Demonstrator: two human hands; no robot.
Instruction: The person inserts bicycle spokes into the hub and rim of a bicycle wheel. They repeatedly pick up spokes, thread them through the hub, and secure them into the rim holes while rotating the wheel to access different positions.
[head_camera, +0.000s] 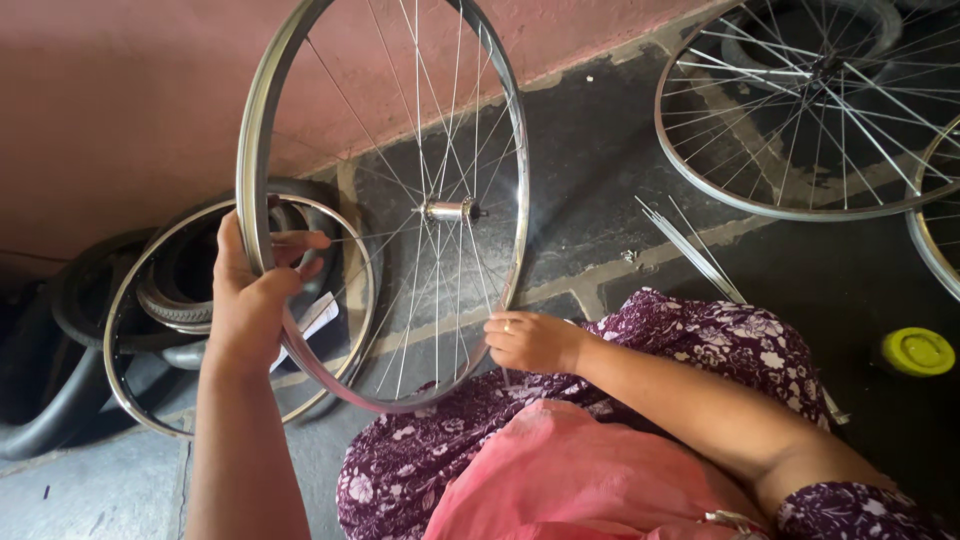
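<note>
A silver spoked bicycle wheel (262, 120) stands upright in front of me, its hub (450, 210) at the centre. My left hand (250, 290) grips the rim on its left side. My right hand (530, 340) rests at the rim's lower right, fingers pinched near a spoke end. The wheel's bottom edge sits against my knee, covered in purple floral cloth (720, 340).
A bare rim (125, 290) and black tyres (60, 300) lie on the floor at left by the pink wall. Another spoked wheel (800, 110) lies at top right. Loose spokes (690, 250) lie on the dark floor. A yellow-lidded tin (915, 352) sits at right.
</note>
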